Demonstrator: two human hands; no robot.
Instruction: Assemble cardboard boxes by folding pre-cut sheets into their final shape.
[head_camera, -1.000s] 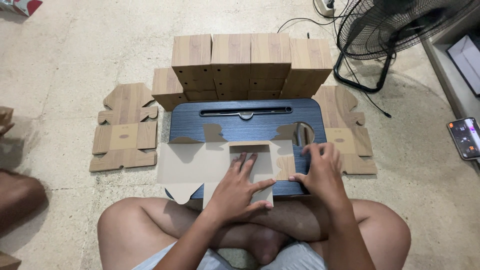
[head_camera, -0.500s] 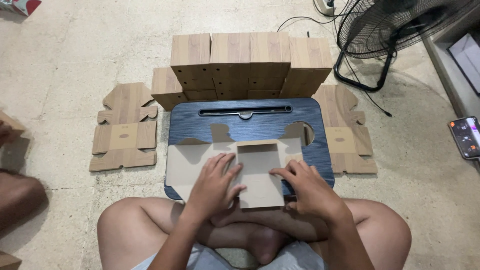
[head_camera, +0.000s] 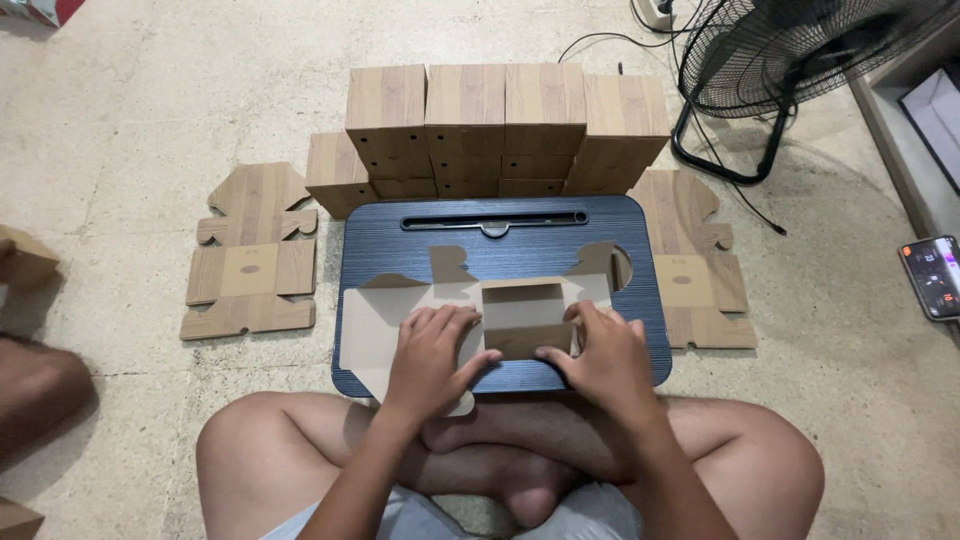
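A flat cardboard box blank (head_camera: 372, 322), plain side up, lies on a dark blue lap tray (head_camera: 500, 245) in front of my crossed legs. Its middle panels (head_camera: 522, 305) are folded up into a small standing wall. My left hand (head_camera: 432, 358) presses on the blank just left of that fold, fingers spread. My right hand (head_camera: 602, 355) holds the folded panel from the right, fingertips on its front face.
Assembled wood-grain boxes (head_camera: 500, 125) are stacked in a row behind the tray. Flat wood-grain blanks lie left (head_camera: 250, 255) and right (head_camera: 700, 260). A black fan (head_camera: 800, 60) with cables stands far right, a phone (head_camera: 932, 277) beside it. Another person's knee (head_camera: 35, 390) is at left.
Both hands have shifted on the blank; the middle panel, flat a second ago, has been lifted and now stands folded up between my hands.
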